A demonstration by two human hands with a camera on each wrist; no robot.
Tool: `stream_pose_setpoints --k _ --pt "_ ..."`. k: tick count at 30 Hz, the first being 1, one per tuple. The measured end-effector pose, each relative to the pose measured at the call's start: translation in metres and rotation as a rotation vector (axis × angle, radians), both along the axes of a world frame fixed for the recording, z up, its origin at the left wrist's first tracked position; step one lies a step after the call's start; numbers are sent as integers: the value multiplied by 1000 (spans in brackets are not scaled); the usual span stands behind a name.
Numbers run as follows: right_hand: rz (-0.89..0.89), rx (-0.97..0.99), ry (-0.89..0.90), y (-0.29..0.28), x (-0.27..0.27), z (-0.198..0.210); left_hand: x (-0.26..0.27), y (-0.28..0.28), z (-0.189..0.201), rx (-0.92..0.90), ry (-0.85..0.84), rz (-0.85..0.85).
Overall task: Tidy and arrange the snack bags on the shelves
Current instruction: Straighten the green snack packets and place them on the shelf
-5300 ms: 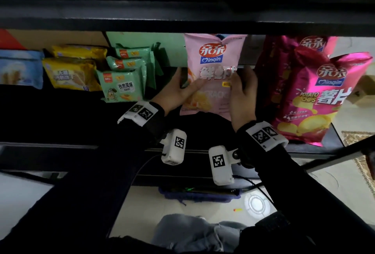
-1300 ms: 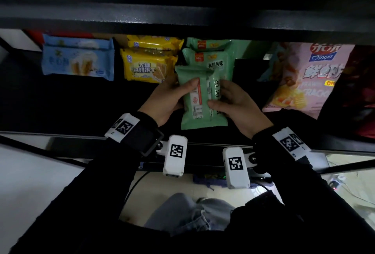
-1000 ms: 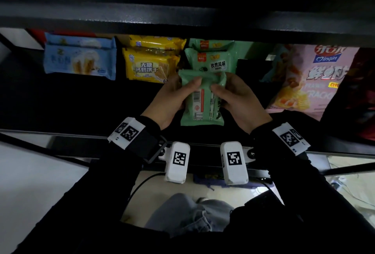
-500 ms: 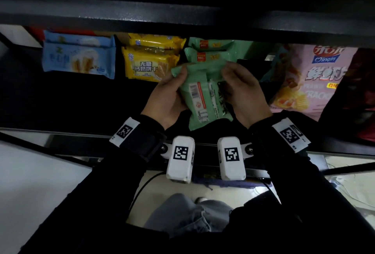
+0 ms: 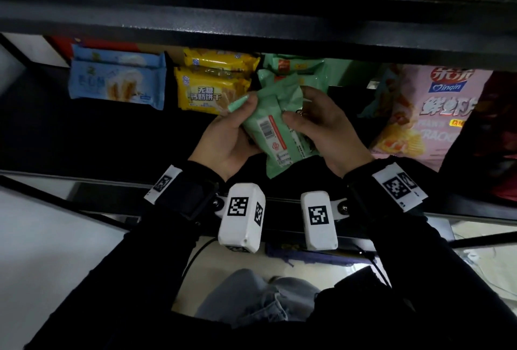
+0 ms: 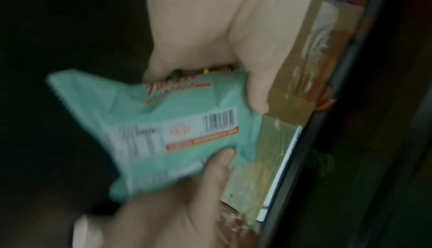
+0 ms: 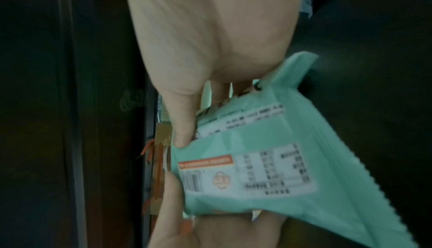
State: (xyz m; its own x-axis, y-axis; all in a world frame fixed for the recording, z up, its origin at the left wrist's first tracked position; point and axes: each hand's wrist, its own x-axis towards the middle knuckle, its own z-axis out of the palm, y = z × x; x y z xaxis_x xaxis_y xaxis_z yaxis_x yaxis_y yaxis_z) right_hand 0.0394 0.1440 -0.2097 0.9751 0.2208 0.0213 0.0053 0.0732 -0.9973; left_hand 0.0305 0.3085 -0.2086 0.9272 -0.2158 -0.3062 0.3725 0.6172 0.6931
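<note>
Head view: both hands hold one mint-green snack bag (image 5: 275,131) over the dark shelf (image 5: 98,137), its back panel facing up. The left hand (image 5: 226,137) curls round the bag's left edge, thumb lying along its upper corner; the right hand (image 5: 327,131) pinches the right side, thumb on the printed panel and fingers tucked behind. The step in hand looks like turning the bag so its front shows. Next it probably needs flipping and setting upright against the green bags (image 5: 296,70) just beyond the fingertips, without knocking them over.

A barcode, an orange strip and a small table of print show between the two thumbs, too blurred to read. Left of the left hand, the yellow bag (image 5: 209,92) reads "无糖钙奶饼干"; farther left lies a blue bag (image 5: 117,84). Right of the right hand, the pink bag (image 5: 436,115) shows "Qinqin" and part of "PRAWN CRACKERS".
</note>
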Motion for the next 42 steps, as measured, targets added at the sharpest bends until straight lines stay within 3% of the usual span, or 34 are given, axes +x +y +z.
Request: stream_pose_setpoints --k 3,5,7,10,15,18,20,24,26,33,38,42 --pt "-10 -96 -64 0 -1 0 4 9 3 387 -136 13" --pt "-12 -108 -113 1 -2 1 5 14 4 513 -199 -17" --pt "35 -127 -135 1 -1 3 3 19 5 400 -229 -4" --pt "60 -324 -163 -4 2 4 -1 24 4 122 -197 91" --pt "-123 -431 -338 4 -3 2 -9 26 2 72 117 98" --pt "-51 -611 -510 16 -7 -2 -16 29 1 76 191 35" --pt "14 -572 -396 20 -9 -7 -19 34 -1 119 134 57" --pt "17 -24 177 23 -12 -14 -29 48 -10 164 7 138" --pt "15 80 300 23 -13 -20 -34 50 -15 206 -22 135" --pt "61 -129 354 38 -15 -37 -47 49 -29 562 20 203" --pt "41 -396 284 38 -4 -43 -44 94 -33 696 136 512" --pt "37 -442 289 35 3 -47 -37 136 -39 912 222 643"
